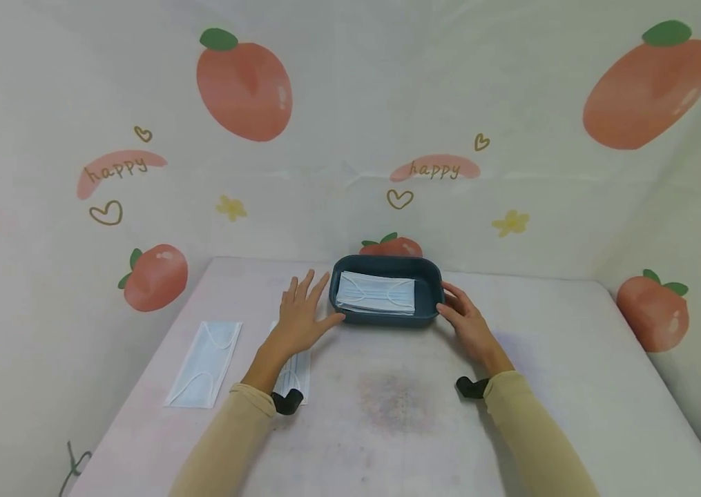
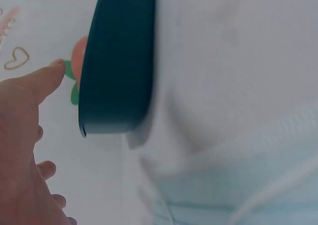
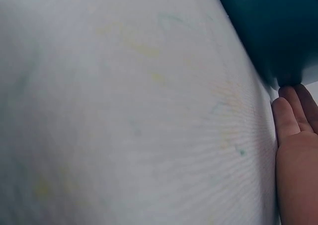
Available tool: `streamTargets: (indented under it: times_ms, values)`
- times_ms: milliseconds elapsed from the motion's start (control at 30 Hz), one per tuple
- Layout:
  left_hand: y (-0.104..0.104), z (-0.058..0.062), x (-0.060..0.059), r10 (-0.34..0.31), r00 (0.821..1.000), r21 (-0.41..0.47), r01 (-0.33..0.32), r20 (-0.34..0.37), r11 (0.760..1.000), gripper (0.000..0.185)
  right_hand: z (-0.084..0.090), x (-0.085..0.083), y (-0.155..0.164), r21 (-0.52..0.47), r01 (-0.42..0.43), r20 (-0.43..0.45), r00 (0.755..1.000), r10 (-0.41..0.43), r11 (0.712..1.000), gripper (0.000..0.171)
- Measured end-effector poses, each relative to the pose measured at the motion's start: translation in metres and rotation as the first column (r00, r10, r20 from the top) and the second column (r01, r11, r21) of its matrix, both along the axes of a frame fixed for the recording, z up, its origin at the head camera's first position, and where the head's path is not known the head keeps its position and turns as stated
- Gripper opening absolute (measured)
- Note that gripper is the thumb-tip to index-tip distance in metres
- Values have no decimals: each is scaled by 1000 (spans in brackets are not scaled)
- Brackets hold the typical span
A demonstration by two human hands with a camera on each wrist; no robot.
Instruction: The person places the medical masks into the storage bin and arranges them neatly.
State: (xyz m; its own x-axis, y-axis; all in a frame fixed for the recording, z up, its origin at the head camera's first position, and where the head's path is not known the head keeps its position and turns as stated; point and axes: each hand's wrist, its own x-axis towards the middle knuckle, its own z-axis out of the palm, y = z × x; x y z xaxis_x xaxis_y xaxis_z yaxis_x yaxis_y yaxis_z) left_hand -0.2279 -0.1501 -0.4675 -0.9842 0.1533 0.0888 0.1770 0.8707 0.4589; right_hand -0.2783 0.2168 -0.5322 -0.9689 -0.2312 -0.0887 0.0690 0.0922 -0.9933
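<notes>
1. A dark blue tray (image 1: 385, 319) with rounded corners stands on the far middle of the white bench (image 1: 574, 386), close to the printed backdrop (image 1: 350, 103).
2. A stack of folded white face masks (image 1: 376, 292) lies flat inside the tray, its ear loops showing on top.
3. The left hand (image 1: 302, 314) lies at the tray's left end with its fingers (image 1: 306, 281) straight and spread, pointing away from the person; the thumb reaches toward the tray's near left corner. The left wrist view shows the thumb tip just beside the tray wall (image 2: 119, 61), with a thin gap of backdrop between them.
4. The right hand (image 1: 465, 322) lies at the tray's right end, its fingers (image 1: 453, 298) loosely bent against the outer wall. The right wrist view shows fingertips (image 3: 288, 108) meeting the tray's dark edge (image 3: 268, 31). Whether they grip or only touch cannot be told.
5. A single face mask (image 1: 204, 364) lies flat on the bench at the left, well apart from the tray.
6. Another mask (image 1: 295, 373) lies under the left forearm, partly hidden by it; the left wrist view shows its pleated cloth close up (image 2: 238, 185).
7. Both forearms wear tan sleeves (image 1: 530, 428), each with a black strap piece at the wrist.
8. The backdrop carries peach pictures, hearts and the word "happy".
</notes>
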Motion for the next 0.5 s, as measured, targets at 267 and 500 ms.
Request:
streamTargets:
  times_ms: [267, 500]
  values:
    - [-29, -9, 10, 40, 999, -50, -39, 17, 998, 93, -2, -2, 1, 10, 0, -12, 1000, 0, 1000, 68]
    - [-41, -17, 16, 53, 995, -21, -51, 82, 998, 97, -2, -1, 2, 51, -7, 6, 1000, 7, 999, 69]
